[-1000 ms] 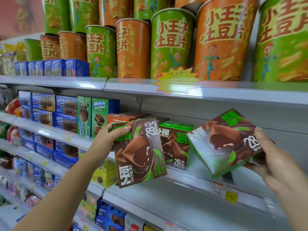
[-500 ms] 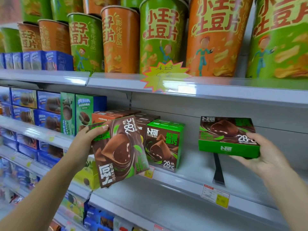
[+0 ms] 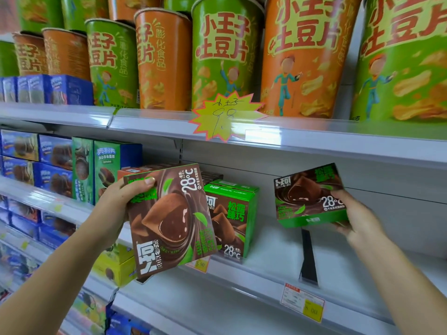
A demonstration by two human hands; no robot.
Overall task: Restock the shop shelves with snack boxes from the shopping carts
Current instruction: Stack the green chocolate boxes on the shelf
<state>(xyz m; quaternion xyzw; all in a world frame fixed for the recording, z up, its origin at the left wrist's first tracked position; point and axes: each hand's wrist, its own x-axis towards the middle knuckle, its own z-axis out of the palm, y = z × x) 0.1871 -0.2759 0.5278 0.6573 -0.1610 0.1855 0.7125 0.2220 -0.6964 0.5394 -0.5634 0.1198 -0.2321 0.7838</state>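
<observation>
My left hand [image 3: 116, 209] grips a brown-and-green chocolate snack box [image 3: 169, 221] by its upper left corner, tilted, in front of the middle shelf [image 3: 266, 269]. My right hand [image 3: 355, 218] holds a second box of the same kind [image 3: 309, 197] from its right side, above the bare right part of that shelf. A third matching box [image 3: 229, 216] stands upright on the shelf between them, with more boxes behind it.
A black divider [image 3: 308, 257] stands on the shelf below the right box. Blue and green cookie boxes [image 3: 72, 165] fill the shelf's left. Tall green and orange chip tubs [image 3: 225, 52] line the upper shelf. Price tags [image 3: 302, 302] hang on the shelf edge.
The right box went from tilted near me to flat over the shelf's right part, then tipped its face toward me. The left hand kept its box in nearly the same place.
</observation>
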